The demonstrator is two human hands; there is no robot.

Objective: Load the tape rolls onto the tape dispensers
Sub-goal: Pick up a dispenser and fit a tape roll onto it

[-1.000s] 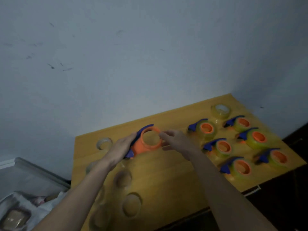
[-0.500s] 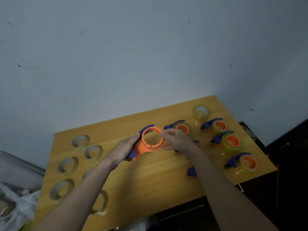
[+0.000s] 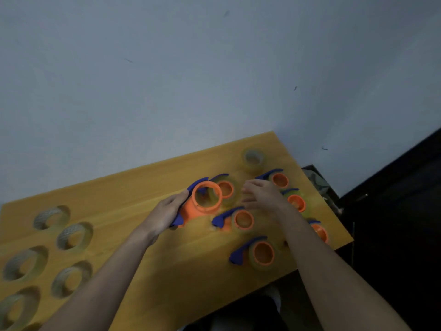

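My left hand [image 3: 167, 212] grips an empty orange and blue tape dispenser [image 3: 202, 203] and holds it tilted just above the yellow table [image 3: 133, 201]. My right hand [image 3: 261, 195] hovers to its right with fingers loosely spread, holding nothing, above several loaded dispensers [image 3: 241, 219]. One clear tape roll [image 3: 253, 158] lies alone near the table's far right corner. Several more tape rolls [image 3: 74, 235] lie flat on the left part of the table.
Loaded dispensers fill the right part of the table, one near the front edge [image 3: 260, 254]. A pale wall [image 3: 191, 80] rises behind the table. Dark floor and a dark object [image 3: 393, 211] lie past the table's right edge.
My right hand has let go of the dispenser's ring and moved right, over the loaded dispensers. The left hand keeps holding the empty dispenser. The view has swung left.
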